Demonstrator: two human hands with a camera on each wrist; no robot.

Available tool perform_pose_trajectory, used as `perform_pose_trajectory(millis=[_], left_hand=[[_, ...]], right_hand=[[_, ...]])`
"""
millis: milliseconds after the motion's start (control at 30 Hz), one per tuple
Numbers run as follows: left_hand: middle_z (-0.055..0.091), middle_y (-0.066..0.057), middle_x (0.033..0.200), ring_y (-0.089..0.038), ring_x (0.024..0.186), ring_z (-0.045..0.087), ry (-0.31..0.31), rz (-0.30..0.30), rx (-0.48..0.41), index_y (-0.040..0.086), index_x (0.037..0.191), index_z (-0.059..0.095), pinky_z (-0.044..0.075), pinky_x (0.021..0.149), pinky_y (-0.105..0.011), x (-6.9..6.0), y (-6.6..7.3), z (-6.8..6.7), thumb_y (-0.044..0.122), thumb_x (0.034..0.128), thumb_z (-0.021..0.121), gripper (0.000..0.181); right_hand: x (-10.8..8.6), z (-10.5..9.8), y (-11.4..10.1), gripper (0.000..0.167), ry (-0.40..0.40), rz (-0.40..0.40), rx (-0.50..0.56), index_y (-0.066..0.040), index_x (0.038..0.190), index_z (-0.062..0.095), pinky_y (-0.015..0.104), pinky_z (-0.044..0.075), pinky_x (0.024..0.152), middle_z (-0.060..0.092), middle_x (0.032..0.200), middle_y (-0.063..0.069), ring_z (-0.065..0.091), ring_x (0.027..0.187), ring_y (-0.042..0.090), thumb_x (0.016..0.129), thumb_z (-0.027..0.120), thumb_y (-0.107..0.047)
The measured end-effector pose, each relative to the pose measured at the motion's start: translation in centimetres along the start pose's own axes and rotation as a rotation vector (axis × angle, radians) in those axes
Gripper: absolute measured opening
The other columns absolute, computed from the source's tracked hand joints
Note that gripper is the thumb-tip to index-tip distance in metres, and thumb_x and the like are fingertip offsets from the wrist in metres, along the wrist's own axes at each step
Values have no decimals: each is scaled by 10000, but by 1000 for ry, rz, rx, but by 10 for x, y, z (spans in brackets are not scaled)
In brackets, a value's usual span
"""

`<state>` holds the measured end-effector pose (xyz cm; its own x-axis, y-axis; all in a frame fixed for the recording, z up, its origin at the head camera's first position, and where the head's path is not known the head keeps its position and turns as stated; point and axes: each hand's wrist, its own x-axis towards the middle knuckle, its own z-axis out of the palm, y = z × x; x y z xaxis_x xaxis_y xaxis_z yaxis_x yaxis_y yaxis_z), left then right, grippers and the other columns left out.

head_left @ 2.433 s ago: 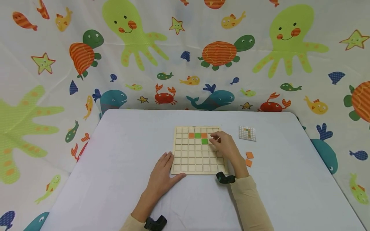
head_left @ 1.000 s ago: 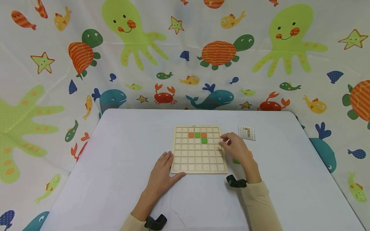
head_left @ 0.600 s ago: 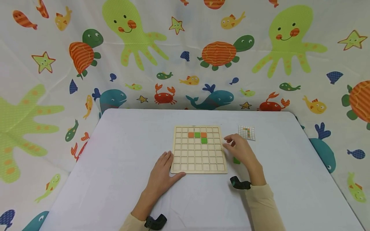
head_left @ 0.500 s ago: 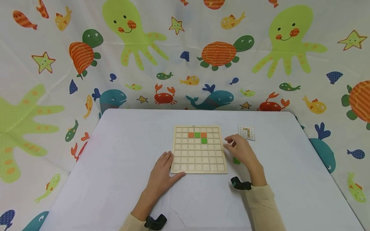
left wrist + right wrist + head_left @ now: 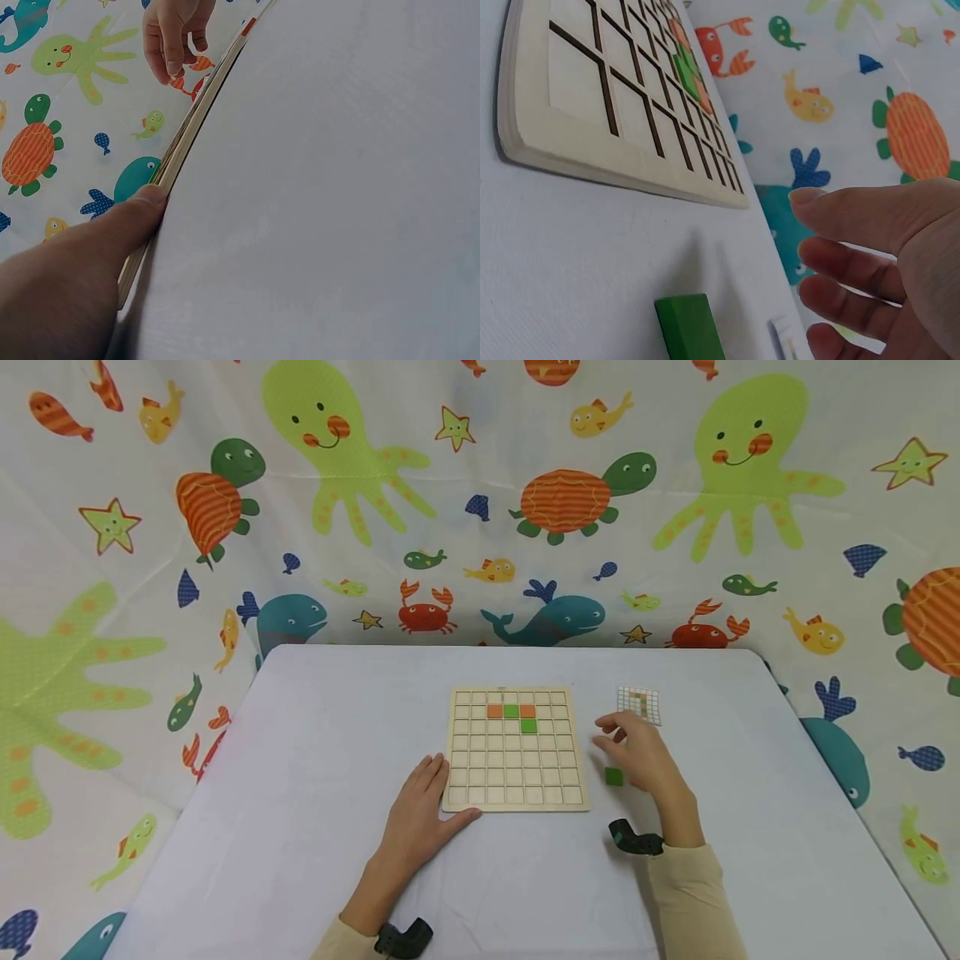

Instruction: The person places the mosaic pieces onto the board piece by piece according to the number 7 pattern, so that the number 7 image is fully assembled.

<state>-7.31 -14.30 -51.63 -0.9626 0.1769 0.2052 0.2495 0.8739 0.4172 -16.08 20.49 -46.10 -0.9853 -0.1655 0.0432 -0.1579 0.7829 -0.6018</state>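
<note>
A wooden grid board point(image 5: 515, 774) lies mid-table in the head view, with two orange and two green square tiles point(image 5: 528, 726) in its upper cells. My left hand point(image 5: 423, 810) rests against the board's lower left corner, fingers extended and thumb along the near edge. To the right of the board my right hand point(image 5: 637, 752) hovers above the table, fingers loosely bent. Thumb and fingertips stand apart with nothing between them in the right wrist view. A loose green tile point(image 5: 691, 327) lies on the cloth below that hand, between it and the board.
A small white card point(image 5: 639, 697) with a printed grid and coloured squares lies beyond the right hand, its lower edge partly covered by the fingers. White cloth covers the table point(image 5: 330, 760). A curtain point(image 5: 450, 485) with sea animals hangs behind the far edge.
My right hand has moved from over the board to the right, off it. The loose green tile now shows, while two loose orange tiles seen earlier are hidden. My left hand stays put.
</note>
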Motion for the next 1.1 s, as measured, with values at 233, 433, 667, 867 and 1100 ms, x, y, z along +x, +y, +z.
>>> perform_pose_trajectory(millis=[233, 433, 667, 867, 1100], left_hand=[[473, -176, 1533, -351, 1467, 386, -7, -11, -10, -21, 1464, 479, 394, 1167, -483, -1, -2, 0, 630, 819, 717, 947], [478, -178, 1527, -353, 1463, 392, -4, -5, -5, -23, 1460, 484, 395, 1167, -479, -1, -4, 2, 621, 820, 721, 938], [474, -179, 1530, -354, 1463, 391, -4, -3, -9, -24, 1463, 480, 394, 1168, -479, -1, -4, 2, 621, 819, 724, 944], [477, -177, 1529, -354, 1459, 397, 3, 0, -11, -23, 1459, 485, 401, 1162, -481, -1, -4, 2, 620, 816, 726, 940], [478, -178, 1528, -355, 1459, 396, 4, 0, -14, -25, 1456, 488, 403, 1160, -483, -1, -3, 2, 618, 815, 727, 939]], right_hand=[[-1, -6, 5, 331, -1, 18, -11, -15, 1229, 662, 425, 537, 832, 660, 1148, 164, 623, 979, 295, 953, 686, -196], [-1, -9, 13, 332, -1, 37, -5, -18, 1232, 659, 423, 539, 833, 663, 1149, 164, 619, 995, 302, 954, 686, -198], [-3, -15, 19, 343, -15, 73, 10, -30, 1249, 653, 353, 533, 783, 647, 1176, 169, 605, 1012, 305, 952, 688, -197], [-5, -20, 23, 373, -39, 120, 38, -34, 1284, 633, 276, 544, 674, 619, 1211, 174, 590, 1028, 313, 961, 676, -216], [-7, -25, 30, 378, -62, 158, 51, -33, 1275, 631, 281, 529, 718, 617, 1235, 176, 590, 1054, 321, 960, 678, -236]])
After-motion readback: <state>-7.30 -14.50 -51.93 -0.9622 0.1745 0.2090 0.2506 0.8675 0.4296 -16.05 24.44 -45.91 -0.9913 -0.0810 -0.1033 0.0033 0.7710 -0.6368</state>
